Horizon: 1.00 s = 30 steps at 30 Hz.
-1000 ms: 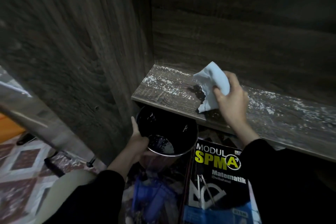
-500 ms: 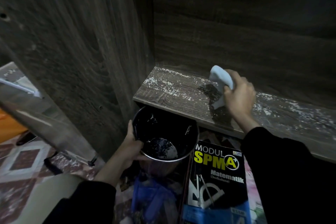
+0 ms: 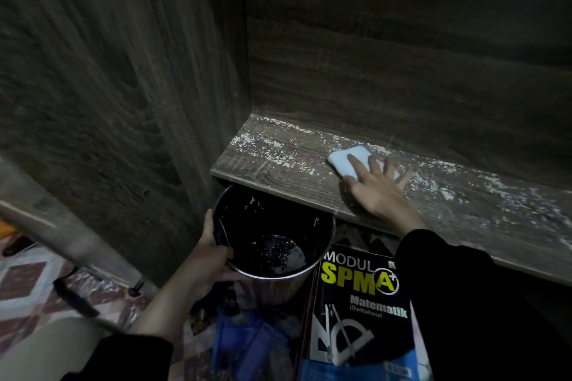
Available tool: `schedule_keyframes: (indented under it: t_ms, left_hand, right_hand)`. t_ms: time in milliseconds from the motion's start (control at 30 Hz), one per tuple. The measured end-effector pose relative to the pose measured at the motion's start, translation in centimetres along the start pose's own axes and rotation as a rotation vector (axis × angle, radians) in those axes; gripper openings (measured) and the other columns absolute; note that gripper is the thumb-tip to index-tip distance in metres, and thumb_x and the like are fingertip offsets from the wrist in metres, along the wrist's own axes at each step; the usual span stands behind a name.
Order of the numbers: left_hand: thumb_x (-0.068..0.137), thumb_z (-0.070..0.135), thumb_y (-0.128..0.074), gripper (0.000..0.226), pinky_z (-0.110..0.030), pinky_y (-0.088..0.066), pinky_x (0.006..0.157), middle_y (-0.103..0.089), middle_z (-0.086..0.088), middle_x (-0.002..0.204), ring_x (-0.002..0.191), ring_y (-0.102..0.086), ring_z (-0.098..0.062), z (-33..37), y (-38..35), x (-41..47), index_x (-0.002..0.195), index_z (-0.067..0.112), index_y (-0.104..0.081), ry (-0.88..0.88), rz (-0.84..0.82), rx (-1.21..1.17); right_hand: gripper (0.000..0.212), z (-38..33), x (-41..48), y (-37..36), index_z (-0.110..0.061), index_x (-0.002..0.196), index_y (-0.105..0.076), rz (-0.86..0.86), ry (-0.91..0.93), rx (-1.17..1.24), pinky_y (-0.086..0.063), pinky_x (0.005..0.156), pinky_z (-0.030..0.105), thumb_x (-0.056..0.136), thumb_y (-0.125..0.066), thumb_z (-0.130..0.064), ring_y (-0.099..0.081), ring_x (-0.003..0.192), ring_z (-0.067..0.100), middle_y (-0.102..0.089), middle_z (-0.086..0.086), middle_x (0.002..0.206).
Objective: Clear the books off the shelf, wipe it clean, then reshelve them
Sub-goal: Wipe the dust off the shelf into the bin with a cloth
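Dusty wooden shelf (image 3: pixel 278 164), Matematik book (image 3: pixel 359 303) beneath, right hand (image 3: pixel 377 189) fingers (image 3: pixel 355 164) spread flat, white cloth (image 3: pixel 346 158) under them, left hand (image 3: pixel 210 260) gripping rim of what seems a bin (image 3: pixel 278 219).

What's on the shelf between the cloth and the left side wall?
Only scattered white dust on the shelf board, nothing else, as the head view shows. The right hand presses the cloth flat.
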<state>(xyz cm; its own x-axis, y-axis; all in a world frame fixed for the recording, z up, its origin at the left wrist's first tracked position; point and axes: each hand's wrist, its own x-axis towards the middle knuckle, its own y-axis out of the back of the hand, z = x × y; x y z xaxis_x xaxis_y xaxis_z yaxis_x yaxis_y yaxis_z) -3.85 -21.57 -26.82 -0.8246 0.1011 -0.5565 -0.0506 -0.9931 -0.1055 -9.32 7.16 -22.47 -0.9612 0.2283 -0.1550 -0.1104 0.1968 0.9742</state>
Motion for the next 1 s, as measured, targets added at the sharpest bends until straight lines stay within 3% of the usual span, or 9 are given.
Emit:
schedule_keyframes:
  t_ms: [133,200,300,433,600,733,833,1000]
  left_hand:
    - [0.084,-0.022,-0.038,0.102,-0.047,-0.057,0.051,-0.041,-0.004,0.145,0.083,-0.063,-0.037,0.0,-0.2,0.0,0.147,0.049,-0.002,0.006,-0.014,0.025]
    - [0.083,-0.023,-0.038,0.103,-0.051,-0.057,0.055,-0.040,-0.005,0.146,0.087,-0.064,-0.039,-0.1,-0.1,0.0,0.147,0.050,-0.002,0.004,-0.026,0.030]
    - [0.083,-0.023,-0.038,0.103,-0.055,-0.056,0.059,-0.042,-0.002,0.142,0.096,-0.063,-0.043,-0.1,-0.1,0.2,0.147,0.050,-0.003,0.001,-0.043,0.020]
    - [0.083,-0.023,-0.039,0.103,-0.052,-0.057,0.057,-0.044,-0.001,0.140,0.090,-0.065,-0.037,-0.1,-0.2,0.3,0.147,0.050,-0.004,-0.009,-0.034,0.028]
    - [0.083,-0.022,-0.039,0.102,-0.043,-0.058,0.051,-0.047,-0.003,0.140,0.078,-0.064,-0.031,0.3,0.0,0.2,0.147,0.050,-0.004,-0.008,-0.011,0.012]
    - [0.084,-0.022,-0.039,0.102,-0.042,-0.058,0.052,-0.046,0.006,0.132,0.089,-0.063,-0.032,0.7,0.0,-0.3,0.147,0.048,0.000,-0.013,0.006,0.004]
    - [0.085,-0.021,-0.038,0.101,-0.043,-0.058,0.052,-0.045,0.006,0.136,0.092,-0.063,-0.032,0.9,0.2,-0.4,0.146,0.049,0.002,-0.018,0.022,0.008]
    - [0.085,-0.021,-0.038,0.101,-0.042,-0.058,0.051,-0.044,0.000,0.142,0.077,-0.063,-0.027,1.1,0.7,-0.5,0.147,0.048,0.004,-0.022,0.053,0.024]
  right_hand:
    - [0.054,0.5,0.0,-0.5,-0.034,0.152,-0.011,0.105,0.025,-0.020,-0.015,0.110,0.053,0.101,-0.024,-0.048,-0.014,0.140,0.037,-0.018,0.009,0.158]
    - [0.055,-0.5,0.3,-1.0,-0.027,0.151,-0.013,0.168,-0.011,-0.042,-0.020,0.107,0.052,0.101,-0.024,-0.046,-0.020,0.135,0.040,-0.023,0.015,0.154]
    - [0.055,-2.5,1.2,-1.3,-0.024,0.151,-0.014,0.176,-0.089,-0.024,-0.020,0.106,0.054,0.101,-0.023,-0.045,-0.020,0.135,0.042,-0.023,0.025,0.151]
    - [0.060,-5.3,2.2,-1.6,-0.024,0.152,-0.010,0.143,-0.076,-0.020,-0.017,0.109,0.055,0.100,-0.024,-0.050,-0.014,0.139,0.041,-0.015,0.026,0.154]
    - [0.059,-9.1,2.6,-2.0,-0.028,0.152,-0.010,0.091,0.093,-0.018,-0.011,0.111,0.058,0.099,-0.027,-0.047,-0.007,0.142,0.040,-0.010,0.022,0.156]
    - [0.055,-10.9,2.1,-2.4,-0.032,0.151,-0.016,0.066,0.271,-0.051,-0.012,0.111,0.057,0.100,-0.030,-0.045,-0.011,0.140,0.039,-0.014,0.018,0.157]
    - [0.050,-11.0,2.1,-2.6,-0.035,0.147,-0.027,0.088,0.402,-0.045,-0.021,0.107,0.051,0.098,-0.037,-0.041,-0.022,0.133,0.039,-0.027,0.012,0.153]
    - [0.044,-9.9,3.1,-1.9,-0.028,0.137,-0.049,0.204,0.478,0.422,-0.025,0.102,0.037,0.094,-0.051,-0.023,-0.044,0.123,0.028,-0.053,0.005,0.138]
